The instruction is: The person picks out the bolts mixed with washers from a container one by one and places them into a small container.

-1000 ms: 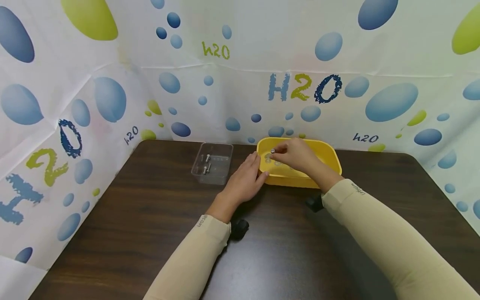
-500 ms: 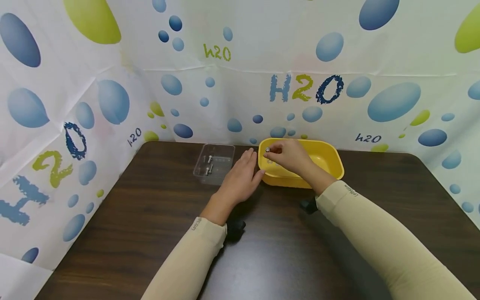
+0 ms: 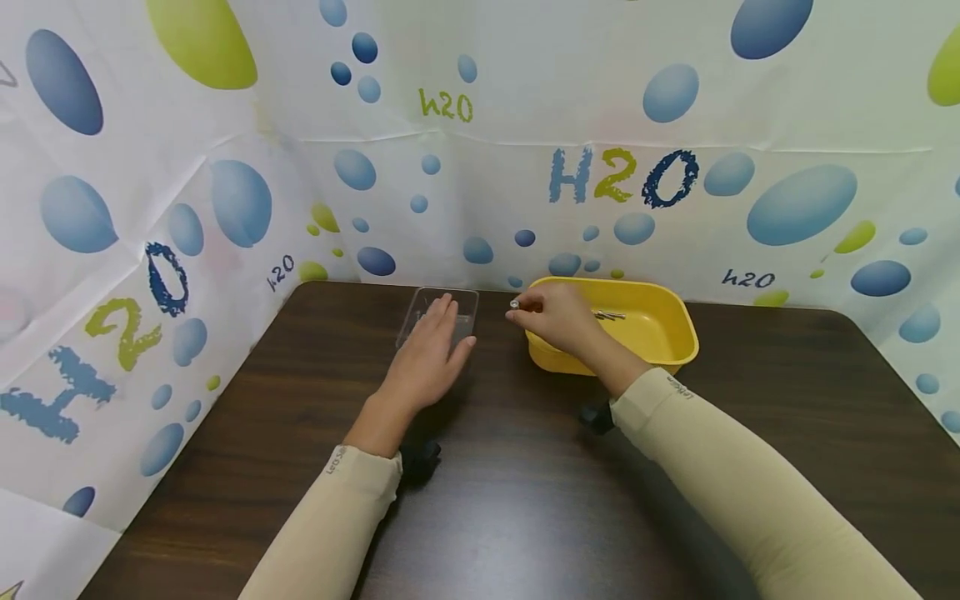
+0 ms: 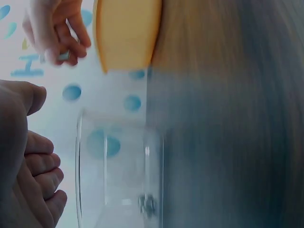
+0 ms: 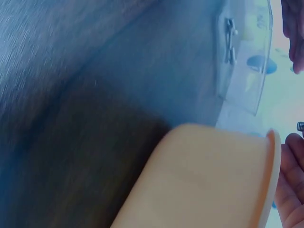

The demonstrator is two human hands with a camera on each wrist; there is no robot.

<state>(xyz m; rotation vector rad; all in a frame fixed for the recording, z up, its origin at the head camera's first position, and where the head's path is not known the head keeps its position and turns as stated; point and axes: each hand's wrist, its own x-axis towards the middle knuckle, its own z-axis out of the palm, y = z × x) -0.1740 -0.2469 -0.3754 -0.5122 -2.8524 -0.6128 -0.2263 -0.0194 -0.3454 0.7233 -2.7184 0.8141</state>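
Note:
Between thumb and fingertips, my right hand [image 3: 562, 321] pinches a small metal bolt [image 3: 514, 305] just past the left rim of the yellow bin [image 3: 654, 330]. Its threaded end [image 5: 300, 126] shows in the right wrist view. My left hand [image 3: 422, 360] is held with fingers extended above the clear plastic container [image 3: 467, 323], covering part of it in the head view. Inside that container lie several metal bolts [image 5: 231, 42]. More slim metal pieces [image 3: 609, 316] lie in the yellow bin, partly hidden by my right hand.
Both containers stand near the back edge of a dark wooden table [image 3: 495, 500], with a gap between them. A white printed sheet [image 3: 495, 200] with blue and green drops hangs behind and along the left side.
The right hand has carried the bolt leftward, out past the yellow bin's rim. The left hand has let go of the bin's side and moved left over the clear container.

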